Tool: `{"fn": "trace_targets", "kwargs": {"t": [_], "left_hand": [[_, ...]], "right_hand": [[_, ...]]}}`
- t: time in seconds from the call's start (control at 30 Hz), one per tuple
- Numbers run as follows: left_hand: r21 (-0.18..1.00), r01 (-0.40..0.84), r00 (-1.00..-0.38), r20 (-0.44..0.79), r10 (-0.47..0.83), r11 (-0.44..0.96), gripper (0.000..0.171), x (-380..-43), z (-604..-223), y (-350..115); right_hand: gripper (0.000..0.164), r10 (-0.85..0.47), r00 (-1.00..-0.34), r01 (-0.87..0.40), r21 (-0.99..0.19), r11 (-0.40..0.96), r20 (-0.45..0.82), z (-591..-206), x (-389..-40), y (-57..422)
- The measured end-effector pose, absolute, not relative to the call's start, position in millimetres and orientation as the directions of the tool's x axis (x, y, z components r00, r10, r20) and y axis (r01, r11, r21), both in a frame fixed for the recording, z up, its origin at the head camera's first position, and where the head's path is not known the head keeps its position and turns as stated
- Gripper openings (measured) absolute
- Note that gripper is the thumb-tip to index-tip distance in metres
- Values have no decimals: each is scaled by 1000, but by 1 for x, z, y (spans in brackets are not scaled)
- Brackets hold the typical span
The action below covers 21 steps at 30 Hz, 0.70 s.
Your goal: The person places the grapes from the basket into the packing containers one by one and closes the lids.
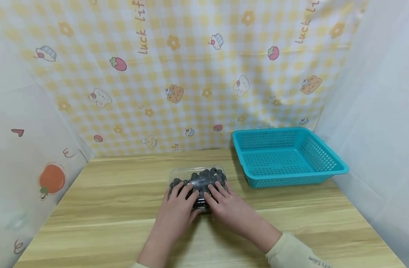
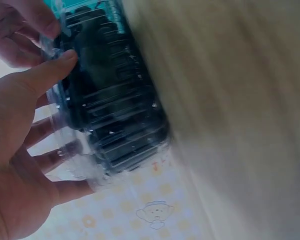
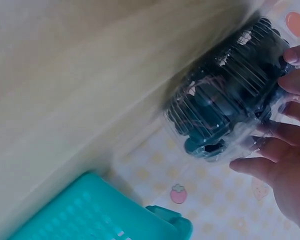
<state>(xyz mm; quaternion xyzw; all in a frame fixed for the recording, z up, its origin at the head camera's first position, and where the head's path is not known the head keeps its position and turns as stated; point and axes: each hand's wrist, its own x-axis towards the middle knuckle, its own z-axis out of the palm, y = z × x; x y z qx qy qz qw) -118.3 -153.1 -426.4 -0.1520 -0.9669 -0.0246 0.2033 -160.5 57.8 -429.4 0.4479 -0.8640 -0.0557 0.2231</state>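
Note:
A clear plastic box [image 1: 182, 173] of dark round grapes [image 1: 200, 181] sits on the table, its lid over the fruit. My left hand [image 1: 176, 210] grips its near left part, fingers spread across the lid and thumb at the front edge. On the near right part, my right hand [image 1: 232, 210] holds it with fingers over the lid. That thumb is hidden in the head view. Both wrist views show the ribbed front wall of the box [image 2: 120, 105], with the left thumb [image 2: 52, 72] and the right thumb [image 3: 297, 81] against its upper edge.
A turquoise plastic basket [image 1: 248, 178] with perforated walls stands at the back right of the wood-grain table [image 1: 117, 197]. A yellow checked cloth [image 1: 191, 74] with printed figures hangs behind. White sheets [image 1: 375, 130] flank the table on both sides.

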Motion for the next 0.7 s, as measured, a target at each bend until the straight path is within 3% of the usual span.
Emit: {"fn": "trace_targets", "kwargs": {"t": [0.2,0.7], "left_hand": [[20,295,-880,396,264,955,49,-119,-430,-154],[166,181,-962,233,140,969,50,-161,-424,-158]], "right_hand": [[55,-768,-521,-755,220,618,371,-438,-158,57],[58,-707,-665,-710,92,698,240,-440,-194,34]]}}
